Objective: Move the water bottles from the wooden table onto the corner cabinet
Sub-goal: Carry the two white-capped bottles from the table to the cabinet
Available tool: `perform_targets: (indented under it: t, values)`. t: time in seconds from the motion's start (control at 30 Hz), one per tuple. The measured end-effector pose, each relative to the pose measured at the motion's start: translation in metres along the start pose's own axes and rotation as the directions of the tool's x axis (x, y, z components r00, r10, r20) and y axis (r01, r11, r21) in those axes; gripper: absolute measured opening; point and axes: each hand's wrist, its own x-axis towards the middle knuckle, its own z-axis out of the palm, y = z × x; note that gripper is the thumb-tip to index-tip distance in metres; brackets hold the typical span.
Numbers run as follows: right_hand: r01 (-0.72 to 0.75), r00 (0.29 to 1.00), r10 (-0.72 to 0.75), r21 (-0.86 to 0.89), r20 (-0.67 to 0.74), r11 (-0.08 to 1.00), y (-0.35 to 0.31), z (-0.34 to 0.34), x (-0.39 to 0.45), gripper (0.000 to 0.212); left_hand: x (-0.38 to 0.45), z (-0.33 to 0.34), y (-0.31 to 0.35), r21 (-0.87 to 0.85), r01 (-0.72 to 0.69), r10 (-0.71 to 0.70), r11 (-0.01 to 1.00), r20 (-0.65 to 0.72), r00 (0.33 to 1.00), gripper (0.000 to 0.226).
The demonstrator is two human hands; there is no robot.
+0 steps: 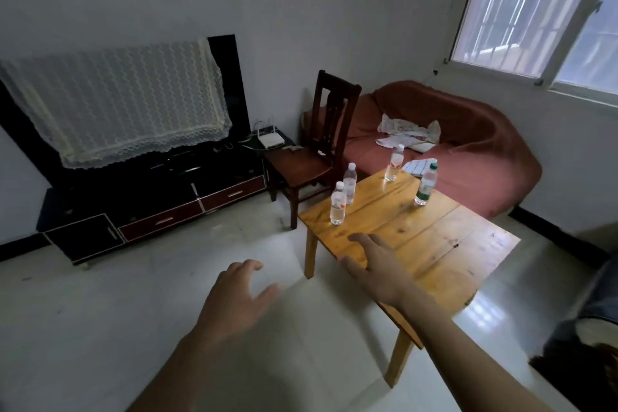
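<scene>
Four water bottles stand upright on the wooden worktop, all toward its far end. A white-capped bottle with a red label stands at the far left corner, with a second white-capped bottle just behind it, along the left edge. A third bottle with a red label stands at the far edge. A green-capped bottle stands near the right edge, well apart from the others.

The left hand hangs over the tiled floor, short of the worktop's near left leg, fingers loosely spread and holding nothing. The right hand is extended over the near left part of the worktop, fingers spread and pointing toward the bottles, holding nothing; whether it touches the wood cannot be told. Both hands are well apart from every bottle.

A dark wooden chair stands beside the far left corner of the worktop. A red-covered sofa lies beyond the far edge, with crumpled cloth on its seat. A low black media cabinet runs along the wall, carrying a television draped in lace cloth and a white router.
</scene>
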Motion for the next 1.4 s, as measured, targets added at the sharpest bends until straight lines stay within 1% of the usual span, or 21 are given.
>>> perform_targets:
  t: [0.13,0.23,0.33,0.53,0.63,0.77,0.9,1.03,1.17,1.3,1.4]
  values:
    - [0.023,1.000,-0.023,0.014,0.003,1.000,-0.018,-0.003,0.071,0.055,0.065,-0.016,-0.014,-0.003,0.019,-0.019,1.000,-0.028,0.999,0.060]
    - [0.023,1.000,-0.023,0.002,0.016,1.000,-0.019,-0.001,0.109,0.055,0.107,-0.021,-0.022,-0.019,0.024,-0.024,1.000,-0.007,1.000,0.059]
    - [-0.036,0.998,0.036,-0.009,0.044,0.999,-0.011,0.003,0.146,0.056,0.156,-0.019,-0.028,-0.039,0.000,0.001,0.999,0.020,1.000,0.059]
    - [-0.148,0.988,0.145,-0.058,-0.062,0.987,-0.007,0.009,0.211,0.056,0.262,-0.010,-0.038,-0.071,-0.102,0.110,0.992,0.112,0.988,0.059]
    - [-0.219,0.970,0.209,-0.070,-0.127,0.973,-0.018,0.005,0.242,0.056,0.316,-0.017,-0.039,-0.098,-0.191,0.204,0.977,0.143,0.969,0.059]
    - [-0.290,0.941,0.276,-0.047,-0.197,0.956,-0.032,-0.001,0.285,0.056,0.383,-0.032,-0.042,-0.131,-0.276,0.296,0.952,0.175,0.939,0.061]
    - [-0.348,0.918,0.331,-0.043,-0.216,0.937,-0.035,0.014,0.314,0.056,0.440,-0.032,-0.044,-0.134,-0.312,0.335,0.941,0.214,0.918,0.061]
    - [-0.406,0.898,0.390,-0.046,-0.203,0.913,-0.019,0.024,0.344,0.056,0.491,-0.020,-0.036,-0.143,-0.357,0.383,0.923,0.258,0.887,0.062]
    - [-0.438,0.875,0.426,-0.003,-0.229,0.899,0.014,0.017,0.388,0.057,0.548,-0.002,-0.015,-0.161,-0.382,0.414,0.910,0.282,0.866,0.059]
    - [-0.471,0.830,0.482,0.112,-0.281,0.875,0.055,0.001,0.432,0.058,0.600,0.014,0.023,-0.087,-0.439,0.441,0.894,0.331,0.834,0.058]
    - [-0.473,0.804,0.514,0.203,-0.299,0.857,0.080,-0.011,0.464,0.058,0.641,0.020,0.054,-0.031,-0.483,0.463,0.875,0.340,0.819,0.057]
